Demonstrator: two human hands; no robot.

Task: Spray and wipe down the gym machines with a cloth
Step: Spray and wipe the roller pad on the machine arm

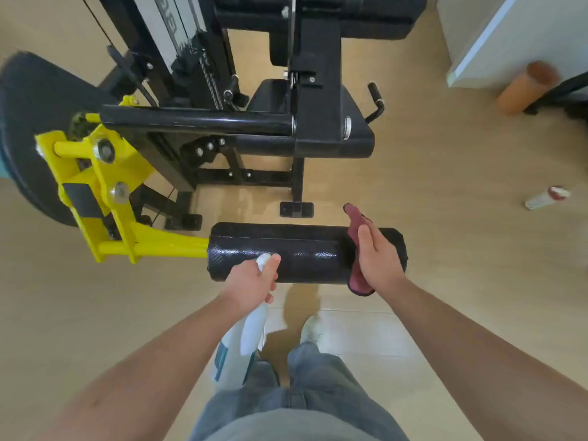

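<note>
**Condition at this moment**

- The left hand gripped the spray bottle, fingers curled round its neck. The nozzle sat just over the near side of the black roller pad.
- The right hand lay flat on the red cloth, fingers straight and pressing rather than gripping. The cloth was draped over the right end of the pad, with its ends hanging off the far and near sides.
- The pad was carried on a yellow arm to the left. The machine's seat lay beyond it.

**Likely faults and causes**

1. Cloth slip. The cloth was only pinned by a flat palm, so a quick stroke to the left could probably leave it behind or drop it to the floor.
2. Pad movement. The pad might roll or the yellow arm might swing under downward pressure, throwing the wipe off line.
3. Overspray. A squeeze from this close position could wet the right hand, or mist could fall near the shoe and make the smooth floor slippery.
4. Missed areas. The pad's underside was hidden, so its cleaning could not be confirmed.
</note>
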